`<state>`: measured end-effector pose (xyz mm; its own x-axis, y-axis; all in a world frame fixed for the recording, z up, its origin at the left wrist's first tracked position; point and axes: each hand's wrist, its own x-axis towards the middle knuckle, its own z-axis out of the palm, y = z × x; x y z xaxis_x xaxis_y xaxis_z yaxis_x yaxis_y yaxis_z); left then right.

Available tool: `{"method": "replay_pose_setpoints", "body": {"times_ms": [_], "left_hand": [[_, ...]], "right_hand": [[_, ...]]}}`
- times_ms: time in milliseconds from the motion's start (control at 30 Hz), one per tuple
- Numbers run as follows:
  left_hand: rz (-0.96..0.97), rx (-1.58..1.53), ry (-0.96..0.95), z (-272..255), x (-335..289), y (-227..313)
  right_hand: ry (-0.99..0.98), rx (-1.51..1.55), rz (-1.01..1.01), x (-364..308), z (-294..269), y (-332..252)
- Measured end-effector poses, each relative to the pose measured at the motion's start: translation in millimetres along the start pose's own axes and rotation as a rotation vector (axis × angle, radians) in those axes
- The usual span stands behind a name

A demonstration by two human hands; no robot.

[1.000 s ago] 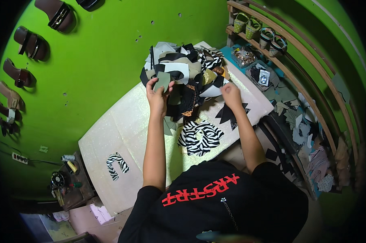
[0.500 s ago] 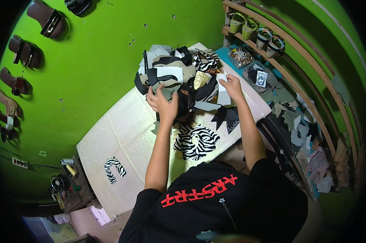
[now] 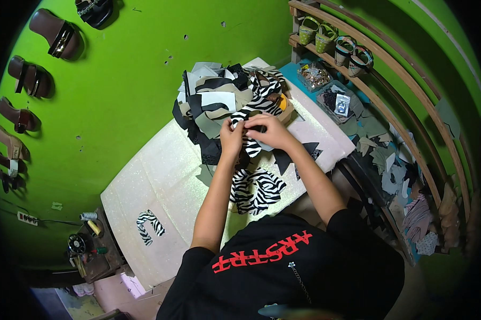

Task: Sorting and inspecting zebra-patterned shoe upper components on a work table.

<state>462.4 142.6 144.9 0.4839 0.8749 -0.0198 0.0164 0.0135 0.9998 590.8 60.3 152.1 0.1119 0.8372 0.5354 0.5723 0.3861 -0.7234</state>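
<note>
The pale counter with a glittering surface (image 3: 166,170) carries a heaped pile of black, white, grey-green and zebra-striped sheet scraps (image 3: 219,100) at its far end. Near right lie overlapping black-and-white zebra-striped pieces (image 3: 271,184); farther right, pointed black scraps (image 3: 283,159); near left, one U-shaped zebra-striped piece (image 3: 148,216).

A small shoemaking workshop is indicated: sandals (image 3: 56,34) are mounted along the green wall (image 3: 144,80) at left, and small shoes (image 3: 325,40) are set on a wooden rack (image 3: 336,17) at far right. A pale table (image 3: 160,165) is heaped with cut scraps (image 3: 219,101), some zebra-striped; shiny small parts are kept in a clear tub (image 3: 313,76), and more offcuts (image 3: 393,176) are piled at right.
</note>
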Motion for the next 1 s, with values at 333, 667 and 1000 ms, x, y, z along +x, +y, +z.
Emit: {"method": "replay_pose_setpoints", "body": {"times_ms": [333, 667, 1000], "left_hand": [[-0.061, -0.108, -0.037, -1.6, 5.3, 0.7], [-0.134, -0.134, -0.033, 0.5, 6.6, -4.0], [-0.115, -0.138, -0.016, 2.5, -1.2, 6.1]], "right_hand": [[0.637, -0.481, 0.732, -50.2, -45.6, 128.3], [0.333, -0.598, 0.989, -64.3, -44.3, 140.2], [0.684, -0.348, 0.163, -45.7, -51.5, 61.2]]}}
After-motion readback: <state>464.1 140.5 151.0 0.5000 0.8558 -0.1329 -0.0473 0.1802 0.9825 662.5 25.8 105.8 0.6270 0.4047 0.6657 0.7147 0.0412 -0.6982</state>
